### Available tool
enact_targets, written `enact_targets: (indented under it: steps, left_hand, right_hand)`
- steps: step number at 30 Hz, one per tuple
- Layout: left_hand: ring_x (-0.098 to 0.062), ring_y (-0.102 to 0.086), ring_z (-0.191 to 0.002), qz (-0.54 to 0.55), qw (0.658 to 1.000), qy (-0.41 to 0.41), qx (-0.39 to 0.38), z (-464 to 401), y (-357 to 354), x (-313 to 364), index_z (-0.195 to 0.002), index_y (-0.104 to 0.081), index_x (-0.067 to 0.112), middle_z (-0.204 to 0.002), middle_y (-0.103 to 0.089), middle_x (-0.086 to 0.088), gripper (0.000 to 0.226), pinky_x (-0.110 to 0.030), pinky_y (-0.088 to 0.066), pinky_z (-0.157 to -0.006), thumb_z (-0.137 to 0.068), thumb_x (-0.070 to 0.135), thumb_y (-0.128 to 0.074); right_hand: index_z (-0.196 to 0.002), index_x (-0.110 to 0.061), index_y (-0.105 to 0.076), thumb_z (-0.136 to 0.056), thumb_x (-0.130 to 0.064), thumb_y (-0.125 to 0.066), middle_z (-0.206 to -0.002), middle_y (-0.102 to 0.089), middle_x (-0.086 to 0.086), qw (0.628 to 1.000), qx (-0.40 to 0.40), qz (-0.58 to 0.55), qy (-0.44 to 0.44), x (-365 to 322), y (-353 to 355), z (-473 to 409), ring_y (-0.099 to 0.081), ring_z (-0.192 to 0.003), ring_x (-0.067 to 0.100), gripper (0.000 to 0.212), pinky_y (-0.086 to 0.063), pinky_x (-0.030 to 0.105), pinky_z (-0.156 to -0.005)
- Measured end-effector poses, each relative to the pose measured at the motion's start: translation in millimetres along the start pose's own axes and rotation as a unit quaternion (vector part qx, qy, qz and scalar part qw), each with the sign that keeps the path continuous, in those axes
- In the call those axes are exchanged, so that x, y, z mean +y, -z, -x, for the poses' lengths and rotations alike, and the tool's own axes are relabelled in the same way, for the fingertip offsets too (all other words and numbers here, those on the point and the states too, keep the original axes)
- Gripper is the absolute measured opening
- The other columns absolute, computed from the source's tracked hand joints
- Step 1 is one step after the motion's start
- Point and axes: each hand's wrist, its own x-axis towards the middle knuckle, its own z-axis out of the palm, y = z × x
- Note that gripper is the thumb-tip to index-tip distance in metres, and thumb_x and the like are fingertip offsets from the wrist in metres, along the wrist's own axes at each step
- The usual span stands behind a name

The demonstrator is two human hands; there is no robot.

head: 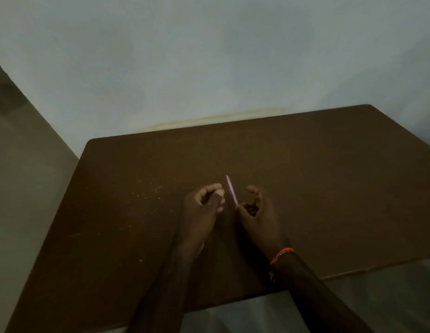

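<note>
Pink stick (231,189): thin and long; it slants up and away from the person, over the middle of the table (329,188); it is between the two hands; the picture is too dark to tell if it is a pen or a pencil.
Right hand (259,212): it pinches the low end of the pink stick with the thumb and a finger; the other fingers are bent and curl over the palm; the top finger arches up and does not touch the stick.
Left hand (202,207): just beside the stick, on its left, and not touching it; the fingers are curled in toward the thumb; a small pale bit (219,193) shows at the fingertips; it may be a nail or a little thing in the grip, and the picture does not show which.
Orange band (281,254): it goes round the right wrist.
Table: dark brown with round corners; both arms reach over its near edge.
White specks (149,193): tiny crumbs lie on the table, left of the left hand.
Wall (209,68): pale and plain; it stands behind the far edge of the table.
Floor (21,164): it shows to the left of the table.
</note>
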Motion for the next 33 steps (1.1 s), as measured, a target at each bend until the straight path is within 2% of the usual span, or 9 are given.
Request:
enact_targets:
  steps: [4, 7, 11, 14, 18, 22, 25, 28, 33]
  left_hand:
    - [-0.007, -0.074, -0.098, -0.002, 1.000, -0.008, 0.024, -5, -3, 18, -0.123, -0.070, 0.029, -0.114, -0.075, 0.009, 0.030, -0.028, -0.062, -0.083, -0.092, 0.029, -0.072]
    - [-0.013, -0.079, -0.090, 0.058, 0.998, 0.031, 0.000, -3, -4, 22, -0.124, -0.070, 0.021, -0.104, -0.081, 0.000, 0.034, -0.036, -0.064, -0.083, -0.092, 0.027, -0.074]
    - [-0.012, -0.079, -0.088, 0.078, 0.995, 0.049, -0.033, 6, -11, 20, -0.100, -0.080, 0.028, -0.090, -0.083, 0.006, 0.011, -0.036, -0.064, -0.078, -0.091, 0.027, -0.074]
    - [-0.014, -0.078, -0.092, 0.087, 0.994, 0.053, -0.039, 9, -12, 20, -0.086, -0.082, 0.034, -0.091, -0.083, 0.006, 0.010, -0.037, -0.062, -0.079, -0.089, 0.027, -0.076]
    - [-0.011, -0.079, -0.079, 0.101, 0.994, 0.033, -0.033, 13, -10, 26, -0.088, -0.083, 0.027, -0.086, -0.083, 0.002, 0.011, -0.027, -0.063, -0.068, -0.088, 0.017, -0.077]
    - [-0.005, -0.076, -0.070, 0.012, 0.995, 0.007, -0.097, 17, -10, 30, -0.087, -0.081, 0.034, -0.081, -0.082, 0.007, 0.018, -0.017, -0.056, -0.059, -0.091, 0.018, -0.075]
    - [-0.004, -0.073, -0.064, -0.021, 0.986, 0.004, -0.163, 23, -9, 29, -0.076, -0.082, 0.044, -0.075, -0.081, 0.009, 0.031, -0.015, -0.054, -0.056, -0.091, 0.017, -0.076]
    - [-0.006, -0.075, -0.070, -0.026, 0.984, 0.000, -0.174, 26, -8, 30, -0.095, -0.084, 0.034, -0.082, -0.082, 0.007, 0.017, -0.018, -0.054, -0.058, -0.089, 0.019, -0.078]
    - [-0.010, -0.071, -0.075, 0.005, 0.986, -0.074, -0.151, 28, -7, 35, -0.091, -0.082, 0.040, -0.086, -0.081, -0.009, 0.021, -0.029, -0.059, -0.067, -0.090, 0.020, -0.077]
  right_hand:
    - [-0.125, -0.042, -0.049, -0.080, -0.027, -0.075, -0.090, -0.076, -0.004, 0.987, -0.002, -0.155, -0.027, -18, -1, -4, -0.074, -0.078, 0.012, 0.054, -0.062, 0.040, -0.070]
    - [-0.127, -0.037, -0.050, -0.080, -0.028, -0.075, -0.091, -0.077, 0.000, 0.978, -0.011, -0.205, -0.019, -31, -5, 2, -0.075, -0.081, 0.018, 0.054, -0.062, 0.042, -0.070]
    - [-0.126, -0.032, -0.051, -0.085, -0.022, -0.074, -0.092, -0.077, 0.006, 0.969, -0.039, -0.242, -0.017, -38, -7, 9, -0.075, -0.087, 0.020, 0.048, -0.061, 0.042, -0.077]
    - [-0.126, -0.030, -0.052, -0.088, -0.018, -0.073, -0.090, -0.077, 0.007, 0.965, -0.050, -0.255, -0.014, -43, -5, 11, -0.075, -0.085, 0.020, 0.045, -0.061, 0.033, -0.072]
    - [-0.119, -0.028, -0.060, -0.087, -0.020, -0.073, -0.085, -0.074, 0.003, 0.975, 0.001, -0.221, -0.022, -47, 4, 10, -0.072, -0.074, 0.009, 0.036, -0.055, 0.024, -0.061]
    - [-0.109, -0.019, -0.072, -0.089, -0.025, -0.072, -0.087, -0.071, -0.002, 0.972, 0.053, -0.230, 0.013, -60, 18, 0, -0.062, -0.062, -0.003, 0.020, -0.048, 0.015, -0.056]
    - [-0.104, -0.012, -0.075, -0.091, -0.024, -0.071, -0.080, -0.070, 0.003, 0.970, 0.058, -0.237, 0.025, -71, 27, -5, -0.059, -0.056, 0.000, 0.018, -0.048, 0.017, -0.051]
    - [-0.096, -0.001, -0.074, -0.091, -0.015, -0.070, -0.060, -0.058, 0.009, 0.961, 0.042, -0.273, 0.008, -73, 30, -6, -0.053, -0.041, 0.005, 0.015, -0.044, 0.018, -0.039]
    - [-0.088, 0.000, -0.074, -0.087, -0.020, -0.075, -0.062, -0.062, 0.021, 0.953, 0.012, -0.303, -0.014, -72, 26, -8, -0.059, -0.047, 0.025, 0.020, -0.053, 0.034, -0.053]
